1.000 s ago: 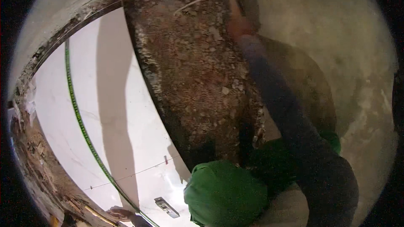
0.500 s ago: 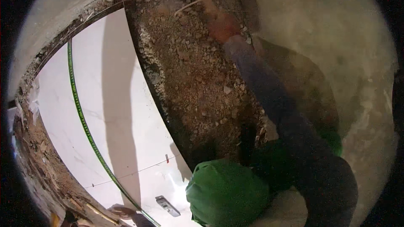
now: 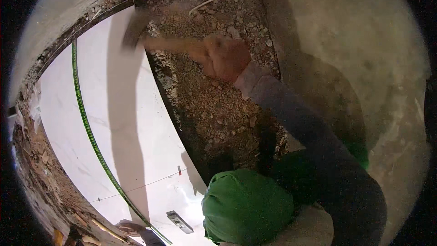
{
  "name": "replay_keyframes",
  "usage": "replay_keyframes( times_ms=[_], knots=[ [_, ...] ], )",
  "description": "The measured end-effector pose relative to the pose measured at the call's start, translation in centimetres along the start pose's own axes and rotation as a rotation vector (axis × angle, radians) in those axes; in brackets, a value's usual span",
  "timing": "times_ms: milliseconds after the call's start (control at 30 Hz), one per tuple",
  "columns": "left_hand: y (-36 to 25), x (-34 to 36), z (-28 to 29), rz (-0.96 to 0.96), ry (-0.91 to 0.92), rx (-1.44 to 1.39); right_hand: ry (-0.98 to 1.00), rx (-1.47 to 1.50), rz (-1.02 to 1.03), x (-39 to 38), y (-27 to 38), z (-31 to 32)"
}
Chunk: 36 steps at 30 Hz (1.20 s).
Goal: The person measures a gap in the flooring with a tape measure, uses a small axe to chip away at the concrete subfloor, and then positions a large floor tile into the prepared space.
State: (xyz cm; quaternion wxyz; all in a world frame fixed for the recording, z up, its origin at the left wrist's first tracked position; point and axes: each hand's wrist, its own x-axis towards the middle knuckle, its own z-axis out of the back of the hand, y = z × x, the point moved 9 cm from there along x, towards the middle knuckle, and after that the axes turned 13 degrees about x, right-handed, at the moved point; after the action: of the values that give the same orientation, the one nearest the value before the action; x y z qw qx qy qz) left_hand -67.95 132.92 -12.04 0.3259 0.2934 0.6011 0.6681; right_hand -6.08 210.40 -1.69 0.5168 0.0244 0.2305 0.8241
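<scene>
My right hand [image 3: 226, 58] grips the wooden handle of a mallet [image 3: 178, 49]. The mallet's dark head, smeared by motion, is over the far right edge of a large white tile [image 3: 95, 95]. At the lower left my left hand [image 3: 129, 228] lies flat near the tile's edge, next to a green measuring tape [image 3: 91, 139] that runs lengthwise over the tile. Its fingers are partly in view and look stretched out. Close to my green-clad knee [image 3: 248, 207], a small grey tool like a short spirit level [image 3: 179, 222] rests on the tile.
Loose brown gravel [image 3: 218, 109] fills the strip right of the tile, with a pale stick [image 3: 208, 3] at its far end. A thin string [image 3: 154, 182] with small clips crosses the tile. Bare concrete [image 3: 346, 23] lies to the right; rubble [image 3: 50, 168] borders the left.
My right hand has drawn nearer and slightly left. The mallet has swung left from the gravel to over the tile's edge. My left hand has stayed in place.
</scene>
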Motion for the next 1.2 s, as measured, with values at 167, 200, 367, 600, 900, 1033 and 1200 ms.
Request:
replay_keyframes(
  times_ms=[167, 200, 367, 600, 900, 1033, 1200],
  knots=[
    [-3.4, -0.5, 1.1, 0.013, -0.003, -0.087, -0.479, 0.030, 0.112, -3.2, -2.6, 6.8],
    [-5.0, -0.6, 2.0, -0.003, -0.017, -0.121, -0.311, 0.091, 0.042, -3.1, -6.7, 6.5],
    [-8.3, -2.6, 3.3, -0.024, -0.009, -0.177, 0.375, 0.419, -0.197, -1.3, -14.8, -0.6],
    [-3.5, 1.7, 7.6, 0.086, -0.011, -0.197, -0.386, 0.413, -0.025, -2.2, -17.6, 4.6],
    [3.5, 4.1, 10.4, -0.049, 0.060, 0.357, -0.182, 0.094, 0.139, 0.5, -3.6, 2.0],
    [-2.7, 2.6, 7.6, -0.170, 0.547, 0.129, -0.234, 0.197, -0.318, -0.1, -19.7, 5.2],
    [0.7, 0.7, 5.3, -0.058, 0.374, 0.108, -0.211, -0.025, -0.178, 1.3, -5.4, 0.5]
  ],
)
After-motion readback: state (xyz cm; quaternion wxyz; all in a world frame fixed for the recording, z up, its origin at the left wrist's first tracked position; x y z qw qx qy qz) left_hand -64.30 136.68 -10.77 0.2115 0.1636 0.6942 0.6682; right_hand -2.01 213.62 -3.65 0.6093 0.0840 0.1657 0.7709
